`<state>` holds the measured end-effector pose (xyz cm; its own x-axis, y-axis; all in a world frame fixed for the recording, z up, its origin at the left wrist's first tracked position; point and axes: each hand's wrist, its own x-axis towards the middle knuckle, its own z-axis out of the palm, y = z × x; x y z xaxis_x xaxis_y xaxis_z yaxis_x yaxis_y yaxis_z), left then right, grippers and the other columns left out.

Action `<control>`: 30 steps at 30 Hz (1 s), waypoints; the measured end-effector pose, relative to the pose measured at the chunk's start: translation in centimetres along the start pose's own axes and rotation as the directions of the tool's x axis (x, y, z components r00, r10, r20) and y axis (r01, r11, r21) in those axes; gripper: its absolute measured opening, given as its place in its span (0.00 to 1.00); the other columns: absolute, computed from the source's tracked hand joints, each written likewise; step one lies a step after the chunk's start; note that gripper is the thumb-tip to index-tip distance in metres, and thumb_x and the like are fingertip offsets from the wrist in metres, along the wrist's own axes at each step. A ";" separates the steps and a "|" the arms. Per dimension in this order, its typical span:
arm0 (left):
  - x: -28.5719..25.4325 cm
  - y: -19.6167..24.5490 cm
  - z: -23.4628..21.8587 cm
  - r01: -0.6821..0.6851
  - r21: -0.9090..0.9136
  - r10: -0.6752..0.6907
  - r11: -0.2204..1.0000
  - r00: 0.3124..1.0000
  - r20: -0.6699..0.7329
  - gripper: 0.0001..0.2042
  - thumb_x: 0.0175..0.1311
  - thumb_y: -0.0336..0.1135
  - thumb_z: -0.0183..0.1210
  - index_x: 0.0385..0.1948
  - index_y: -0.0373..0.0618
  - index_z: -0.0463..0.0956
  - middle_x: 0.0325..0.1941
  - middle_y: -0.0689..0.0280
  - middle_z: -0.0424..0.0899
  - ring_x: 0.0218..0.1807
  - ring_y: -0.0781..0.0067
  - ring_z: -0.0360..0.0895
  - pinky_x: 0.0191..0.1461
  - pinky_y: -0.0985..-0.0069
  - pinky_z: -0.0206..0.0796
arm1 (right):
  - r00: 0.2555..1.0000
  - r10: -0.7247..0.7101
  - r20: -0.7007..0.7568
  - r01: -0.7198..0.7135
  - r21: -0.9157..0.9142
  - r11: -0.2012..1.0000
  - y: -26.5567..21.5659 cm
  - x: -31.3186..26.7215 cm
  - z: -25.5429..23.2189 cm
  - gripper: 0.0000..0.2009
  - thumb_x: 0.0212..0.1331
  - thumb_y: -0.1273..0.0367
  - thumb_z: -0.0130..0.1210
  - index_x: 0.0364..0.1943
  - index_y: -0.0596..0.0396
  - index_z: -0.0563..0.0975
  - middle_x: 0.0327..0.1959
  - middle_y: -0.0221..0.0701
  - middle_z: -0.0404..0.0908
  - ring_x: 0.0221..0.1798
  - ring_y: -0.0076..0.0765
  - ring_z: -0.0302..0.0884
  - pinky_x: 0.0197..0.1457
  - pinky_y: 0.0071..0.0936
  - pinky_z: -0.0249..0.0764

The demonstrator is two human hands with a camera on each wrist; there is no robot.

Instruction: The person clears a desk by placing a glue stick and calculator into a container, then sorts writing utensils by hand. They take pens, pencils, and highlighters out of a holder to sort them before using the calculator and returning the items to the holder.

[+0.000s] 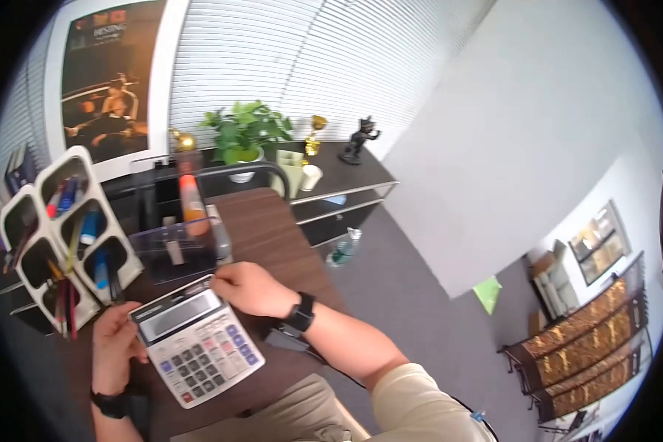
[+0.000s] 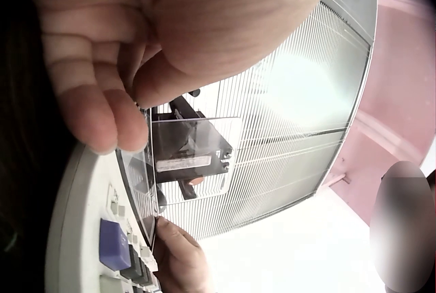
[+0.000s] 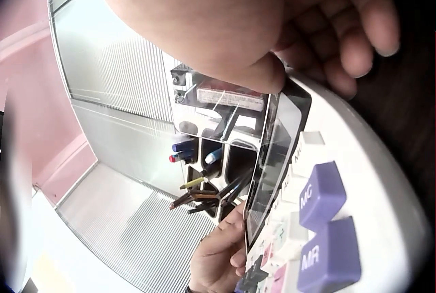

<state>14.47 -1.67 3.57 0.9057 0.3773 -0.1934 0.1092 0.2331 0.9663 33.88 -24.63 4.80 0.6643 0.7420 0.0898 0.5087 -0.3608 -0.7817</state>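
A white calculator (image 1: 205,355) with a grey display and purple, dark and pale keys is held tilted above the brown desk, keys facing the person. My left hand (image 1: 116,340) grips its upper left corner. At the opposite top corner, my right hand (image 1: 255,290) pinches the edge beside the display, fingers bent. In the left wrist view the fingertips (image 2: 129,129) lie right at the calculator's edge. Seen from the right wrist, the thumb presses by the display end, close to the purple MC key (image 3: 322,196).
A white pen holder (image 1: 50,234) with several pens and pencils stands left on the desk (image 1: 261,221). Behind the calculator are a clear organizer (image 1: 151,247) and an orange-capped bottle (image 1: 191,202). A potted plant (image 1: 247,129) and figurine (image 1: 359,140) stand on a side cabinet; a plastic bottle (image 1: 342,250) is on the floor.
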 end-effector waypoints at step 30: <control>0.1 0.6 0.1 0.018 0.072 -0.020 0.997 0.999 0.025 0.14 0.71 0.26 0.48 0.55 0.35 0.73 0.38 0.65 0.82 0.22 0.82 0.75 0.25 0.84 0.69 | 0.996 0.094 0.014 -0.095 0.153 0.984 0.6 0.5 0.2 0.15 0.60 0.61 0.55 0.31 0.61 0.82 0.27 0.48 0.81 0.33 0.56 0.80 0.39 0.41 0.75</control>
<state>14.70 -1.55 4.15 0.9132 0.3500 -0.2086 0.1550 0.1750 0.9723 34.37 -24.35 4.26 0.7014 0.7127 0.0078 0.3541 -0.3389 -0.8717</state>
